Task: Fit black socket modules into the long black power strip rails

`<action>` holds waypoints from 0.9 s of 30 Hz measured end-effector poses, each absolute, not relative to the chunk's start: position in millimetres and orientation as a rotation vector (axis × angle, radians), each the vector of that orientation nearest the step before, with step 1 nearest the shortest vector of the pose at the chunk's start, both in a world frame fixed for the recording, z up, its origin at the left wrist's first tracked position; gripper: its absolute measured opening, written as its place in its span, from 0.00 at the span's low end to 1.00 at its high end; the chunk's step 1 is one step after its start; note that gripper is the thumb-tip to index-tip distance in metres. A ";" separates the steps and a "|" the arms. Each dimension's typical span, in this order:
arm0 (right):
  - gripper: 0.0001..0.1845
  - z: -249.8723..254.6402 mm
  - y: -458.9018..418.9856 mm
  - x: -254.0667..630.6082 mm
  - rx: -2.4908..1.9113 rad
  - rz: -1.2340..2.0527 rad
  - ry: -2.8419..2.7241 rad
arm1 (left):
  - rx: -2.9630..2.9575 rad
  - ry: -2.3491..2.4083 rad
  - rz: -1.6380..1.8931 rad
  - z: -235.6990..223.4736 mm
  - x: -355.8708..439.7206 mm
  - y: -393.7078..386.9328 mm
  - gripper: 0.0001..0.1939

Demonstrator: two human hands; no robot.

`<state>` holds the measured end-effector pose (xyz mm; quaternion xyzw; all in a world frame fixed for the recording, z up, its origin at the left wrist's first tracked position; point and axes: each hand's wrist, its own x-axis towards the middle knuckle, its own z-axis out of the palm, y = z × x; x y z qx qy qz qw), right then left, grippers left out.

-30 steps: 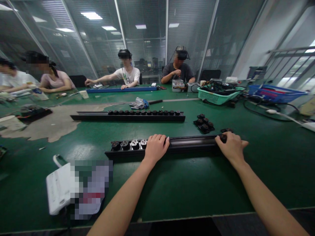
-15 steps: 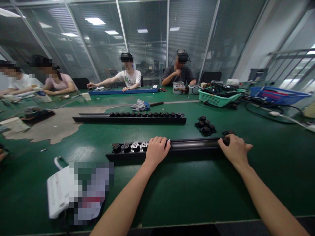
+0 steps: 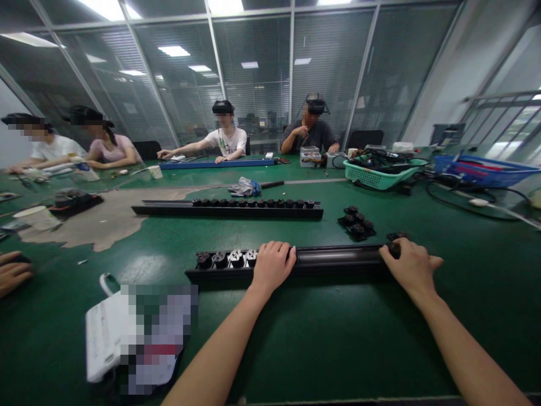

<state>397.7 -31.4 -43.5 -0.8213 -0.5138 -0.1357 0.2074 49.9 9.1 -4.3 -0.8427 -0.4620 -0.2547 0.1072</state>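
A long black metal channel (image 3: 338,257) lies across the green table in front of me, with several round socket modules (image 3: 220,259) standing in its left part. My left hand (image 3: 274,262) is closed over the channel near its middle, thumb against the last modules, and hides some of them. At the right end, my right hand (image 3: 408,262) is closed round a dark socket module (image 3: 395,249), mostly covered by the fingers. Just behind this hand lies another black module (image 3: 397,235). A small cluster of loose black modules (image 3: 357,223) sits a bit further back.
Behind stands a second black channel (image 3: 228,211) filled with modules. Gloves (image 3: 245,186), a green basket (image 3: 382,175) and a blue basket (image 3: 486,170) lie beyond. A white device (image 3: 105,338) is at front left. A co-worker's hand (image 3: 14,273) rests at the left edge; other people sit opposite.
The view has shifted slightly, so everything sits a little lower and further right. Both hands keep their places on the channel. More of the co-worker's hand shows at the left edge.
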 end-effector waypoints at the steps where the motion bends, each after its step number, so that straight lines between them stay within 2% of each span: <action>1: 0.25 -43.6 -31.4 397.8 -2.287 -0.375 -1.433 | -2.481 -1.357 -0.751 -4.4 49.8 9.1 0.17; 9: 0.27 -40.9 -33.5 401.0 -2.295 -0.348 -1.425 | -2.482 -1.346 -0.766 -4.8 49.5 9.3 0.16; 27: 0.25 -35.8 -35.2 403.3 -2.350 -0.387 -1.362 | -2.471 -1.340 -0.748 -6.1 50.7 10.6 0.17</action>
